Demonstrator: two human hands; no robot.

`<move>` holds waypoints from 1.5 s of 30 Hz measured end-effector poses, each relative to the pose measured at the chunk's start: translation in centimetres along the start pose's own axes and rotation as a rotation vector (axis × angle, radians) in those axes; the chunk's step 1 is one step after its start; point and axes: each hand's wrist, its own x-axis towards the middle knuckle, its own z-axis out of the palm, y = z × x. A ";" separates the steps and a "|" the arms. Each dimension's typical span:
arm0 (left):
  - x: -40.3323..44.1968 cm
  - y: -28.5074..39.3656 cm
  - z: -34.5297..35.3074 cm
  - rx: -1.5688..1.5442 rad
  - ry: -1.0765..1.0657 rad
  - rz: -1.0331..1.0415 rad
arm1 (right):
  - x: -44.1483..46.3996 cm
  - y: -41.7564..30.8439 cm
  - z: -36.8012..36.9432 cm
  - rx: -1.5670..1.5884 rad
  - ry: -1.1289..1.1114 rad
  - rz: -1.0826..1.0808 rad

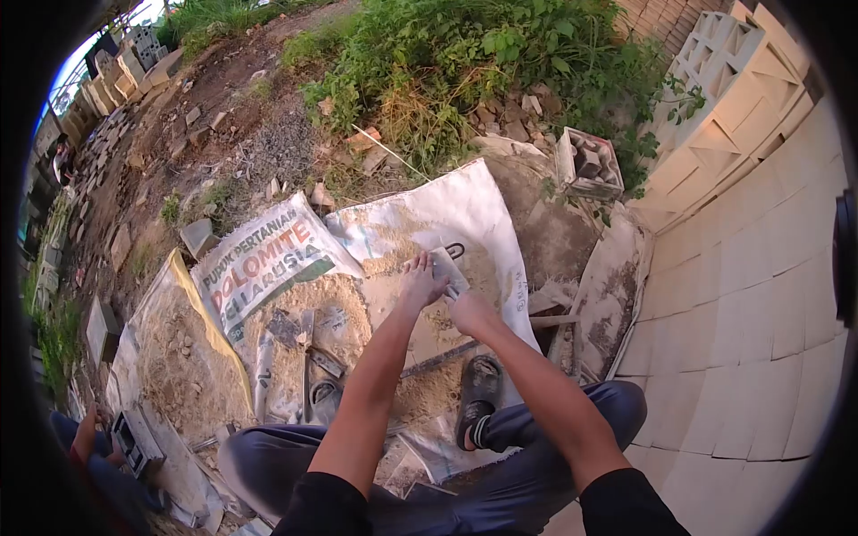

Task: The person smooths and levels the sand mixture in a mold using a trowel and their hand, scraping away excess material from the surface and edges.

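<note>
My right hand (471,313) is closed around the handle of a flat grey trowel (451,270). My left hand (423,282) lies with fingers stretched out beside the trowel's blade, its fingertips near the blade's edge. Just beyond the blade is a dark metal loop (456,251). Under both hands a smooth pale surface dusted with tan powder (384,299) rests on white woven sacks (487,210), and a dark straight edge (440,355) runs along its near side. To the left lie a hammer-like tool (307,339) and a patch of grey powder (284,329).
A printed dolomite sack (264,259) and a heap of tan powder (179,362) are on the left. At lower left, another person's hand (89,429) is by a dark block-shaped frame (138,442). Stacked pale blocks (724,286) rise on the right. A crate (590,163) stands near the plants.
</note>
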 end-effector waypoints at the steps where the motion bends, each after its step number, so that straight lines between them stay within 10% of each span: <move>1: 0.0 -0.1 1.1 -0.022 0.069 0.007 | 0.2 0.4 1.2 -0.028 0.039 -0.008; 31: -16.4 7.2 6.8 -0.043 -0.241 0.137 | -17.7 7.1 3.3 0.003 -0.370 0.184; 34: -17.5 7.9 6.4 0.029 -0.291 0.118 | -19.1 7.9 2.9 -0.303 -0.265 -0.289; 45: -6.8 -1.5 -2.7 0.030 0.191 0.023 | -7.5 -3.6 1.4 0.063 0.102 0.032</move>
